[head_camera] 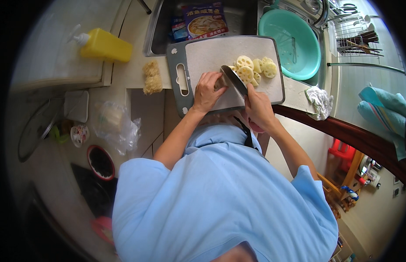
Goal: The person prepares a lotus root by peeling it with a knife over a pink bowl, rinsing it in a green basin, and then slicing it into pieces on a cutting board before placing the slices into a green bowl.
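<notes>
My right hand [259, 106] grips the handle of a kitchen knife [235, 79], whose dark blade slants over the middle of a cutting board [203, 54]. Just left of the blade, my left hand [209, 91] rests on the board with curled fingers around a piece, apparently lotus root [219, 85], mostly hidden by the fingers. Several pale slices of lotus root [245, 74] lie in a loose heap to the right of the blade. The grey-rimmed board lies across the front edge of the sink.
Behind the board, a steel sink [242, 19] holds food packets [206, 21] and a turquoise basin [308, 42]. A yellow pump bottle [106, 45] and a beige fibrous scrubber [152, 78] are at the left. A white cloth [319, 102] lies on the right counter edge.
</notes>
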A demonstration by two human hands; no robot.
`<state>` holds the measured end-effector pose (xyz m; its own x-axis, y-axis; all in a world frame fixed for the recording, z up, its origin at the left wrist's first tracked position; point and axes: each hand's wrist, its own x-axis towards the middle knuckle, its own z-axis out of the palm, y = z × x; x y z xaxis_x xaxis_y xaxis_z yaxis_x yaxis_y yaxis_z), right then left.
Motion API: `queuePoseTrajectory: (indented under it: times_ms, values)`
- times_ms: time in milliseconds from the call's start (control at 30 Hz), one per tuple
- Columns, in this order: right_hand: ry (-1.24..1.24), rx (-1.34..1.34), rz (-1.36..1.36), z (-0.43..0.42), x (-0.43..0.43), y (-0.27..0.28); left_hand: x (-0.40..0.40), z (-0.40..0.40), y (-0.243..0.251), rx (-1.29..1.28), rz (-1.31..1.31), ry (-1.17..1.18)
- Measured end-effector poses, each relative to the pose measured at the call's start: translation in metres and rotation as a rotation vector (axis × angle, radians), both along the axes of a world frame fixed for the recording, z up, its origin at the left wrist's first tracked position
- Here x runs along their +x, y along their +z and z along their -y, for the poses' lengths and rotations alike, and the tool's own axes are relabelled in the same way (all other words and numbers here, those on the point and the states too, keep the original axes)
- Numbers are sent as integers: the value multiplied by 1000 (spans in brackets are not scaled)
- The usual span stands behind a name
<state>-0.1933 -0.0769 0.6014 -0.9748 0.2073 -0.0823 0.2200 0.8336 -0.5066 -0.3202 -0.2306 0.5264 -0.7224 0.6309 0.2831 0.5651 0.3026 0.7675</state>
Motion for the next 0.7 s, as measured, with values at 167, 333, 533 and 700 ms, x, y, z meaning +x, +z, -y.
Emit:
queuePoseTrajectory:
  times_ms: [167, 333, 533, 700]
  values:
    - [-102, -53, 53, 4, -4, 12, 5, 5, -4, 109, 97, 41]
    - [-184, -278, 14, 4, 0, 11, 7, 8, -3, 138, 152, 78]
    - [-236, -414, 53, 8, 0, 13, -1, 5, -7, 128, -17, -39]
    - [-240, -387, 11, 5, 1, 3, -3, 1, -4, 141, -67, -59]
